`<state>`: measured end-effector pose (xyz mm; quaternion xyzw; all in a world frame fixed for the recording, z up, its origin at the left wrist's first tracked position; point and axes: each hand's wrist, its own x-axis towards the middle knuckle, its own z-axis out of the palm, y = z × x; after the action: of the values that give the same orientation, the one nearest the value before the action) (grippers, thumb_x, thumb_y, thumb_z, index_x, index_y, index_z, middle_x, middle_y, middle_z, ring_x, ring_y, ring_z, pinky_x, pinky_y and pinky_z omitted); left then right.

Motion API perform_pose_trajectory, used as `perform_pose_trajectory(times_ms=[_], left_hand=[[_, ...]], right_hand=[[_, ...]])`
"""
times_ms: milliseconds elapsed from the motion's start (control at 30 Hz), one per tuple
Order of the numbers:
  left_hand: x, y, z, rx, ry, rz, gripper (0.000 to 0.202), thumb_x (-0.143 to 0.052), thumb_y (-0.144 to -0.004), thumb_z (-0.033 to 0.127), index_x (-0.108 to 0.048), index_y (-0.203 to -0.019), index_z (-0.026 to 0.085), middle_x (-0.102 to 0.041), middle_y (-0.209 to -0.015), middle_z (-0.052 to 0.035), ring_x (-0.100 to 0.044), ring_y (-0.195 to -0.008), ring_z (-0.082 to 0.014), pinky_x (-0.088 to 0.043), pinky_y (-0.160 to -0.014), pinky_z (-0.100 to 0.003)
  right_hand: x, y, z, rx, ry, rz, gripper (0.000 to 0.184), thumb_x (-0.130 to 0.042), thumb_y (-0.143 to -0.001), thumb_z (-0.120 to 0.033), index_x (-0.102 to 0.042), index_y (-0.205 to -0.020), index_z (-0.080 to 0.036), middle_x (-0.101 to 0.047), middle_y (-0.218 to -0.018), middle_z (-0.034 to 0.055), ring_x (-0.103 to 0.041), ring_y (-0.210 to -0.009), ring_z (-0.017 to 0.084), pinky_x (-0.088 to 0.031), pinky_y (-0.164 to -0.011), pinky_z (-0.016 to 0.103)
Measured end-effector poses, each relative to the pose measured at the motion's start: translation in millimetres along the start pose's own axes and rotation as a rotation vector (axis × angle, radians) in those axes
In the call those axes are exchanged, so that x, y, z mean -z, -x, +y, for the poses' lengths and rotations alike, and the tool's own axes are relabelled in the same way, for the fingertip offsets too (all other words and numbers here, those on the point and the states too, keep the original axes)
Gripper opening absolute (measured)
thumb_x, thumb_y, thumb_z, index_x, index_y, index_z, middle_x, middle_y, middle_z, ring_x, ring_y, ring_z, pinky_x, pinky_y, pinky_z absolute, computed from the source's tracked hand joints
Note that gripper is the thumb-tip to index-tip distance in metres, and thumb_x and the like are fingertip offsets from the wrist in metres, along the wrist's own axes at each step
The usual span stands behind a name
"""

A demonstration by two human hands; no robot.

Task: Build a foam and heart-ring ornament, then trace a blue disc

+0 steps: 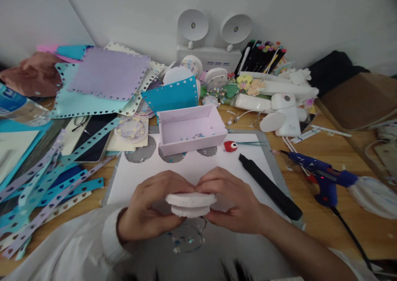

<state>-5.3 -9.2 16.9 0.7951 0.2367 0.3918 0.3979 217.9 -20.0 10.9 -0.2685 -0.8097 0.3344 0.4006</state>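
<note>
Between my two hands is a small white round piece of stacked discs point(190, 204), seen edge-on, with a wider layer on top. My left hand point(158, 206) pinches its left side, thumb below and fingers above. On its right side my right hand point(231, 202) grips it the same way, and the fingertips of both hands meet at the top. Under it, a thin loop with small blue and white bits point(187, 239) shows near my lap. Beyond the hands, a pale lilac open box point(192, 130) with scattered confetti inside rests on a white sheet point(211, 163) with round cutouts.
Right of the box are a red piece with an eye point(230, 146), a black cutter-like tool point(269, 186) and a blue glue gun point(322, 175). Punched paper strips point(58, 186) spread at left. Coloured sheets point(108, 72), markers point(263, 55) and a twin-headed lamp point(207, 57) line the back.
</note>
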Motion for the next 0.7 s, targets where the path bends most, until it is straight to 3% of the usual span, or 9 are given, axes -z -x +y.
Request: perform_pose_trajectory(times_ms=[267,333,467,533,700], left_hand=[[1.7,1,-1,-0.048,0.026,-0.01,0.035,-0.068,-0.084,0.024,-0.06,-0.117,0.02,-0.071,-0.1,-0.0089,-0.067,-0.091,-0.0207,-0.055,-0.078,-0.032],[0.3,1,0,0.005,0.015,-0.008,0.033,-0.069,-0.081,0.021,-0.061,-0.114,0.021,-0.071,-0.097,-0.007,-0.067,-0.087,-0.0198,-0.055,-0.075,-0.031],[-6.6,0,-1,0.295,0.013,0.058,0.026,-0.073,-0.077,0.024,-0.064,-0.101,0.019,-0.07,-0.087,-0.0035,-0.066,-0.074,-0.0165,-0.054,-0.064,-0.024],[-9.6,0,-3,0.404,0.092,0.083,0.032,-0.075,-0.077,0.031,-0.063,-0.103,0.018,-0.071,-0.091,-0.0046,-0.067,-0.078,-0.0181,-0.056,-0.066,-0.025],[-8.2,1,-10,0.446,0.319,0.07,0.049,-0.066,-0.085,0.043,-0.054,-0.126,0.019,-0.064,-0.122,-0.0128,-0.064,-0.107,-0.0281,-0.056,-0.086,-0.037]], right_hand=[[0,1,0,0.013,0.014,-0.016,0.026,-0.062,-0.088,-0.028,-0.057,-0.112,-0.021,-0.065,-0.099,0.0075,-0.06,-0.092,0.018,-0.052,-0.079,0.032],[0,1,-1,-0.013,0.006,-0.014,0.025,-0.063,-0.086,-0.027,-0.057,-0.11,-0.022,-0.065,-0.098,0.0071,-0.06,-0.091,0.018,-0.051,-0.077,0.031],[-3,-1,-3,-0.314,-0.033,-0.007,0.022,-0.07,-0.079,-0.027,-0.058,-0.097,-0.021,-0.063,-0.086,0.0019,-0.059,-0.077,0.016,-0.049,-0.069,0.027],[-5,-2,-3,-0.502,-0.17,-0.007,0.024,-0.07,-0.079,-0.03,-0.058,-0.096,-0.02,-0.063,-0.086,0.0017,-0.059,-0.077,0.015,-0.049,-0.068,0.027],[-6,-3,7,-0.695,-0.57,0.076,0.034,-0.072,-0.078,-0.042,-0.057,-0.099,-0.019,-0.065,-0.093,0.0041,-0.062,-0.085,0.017,-0.053,-0.073,0.029]])
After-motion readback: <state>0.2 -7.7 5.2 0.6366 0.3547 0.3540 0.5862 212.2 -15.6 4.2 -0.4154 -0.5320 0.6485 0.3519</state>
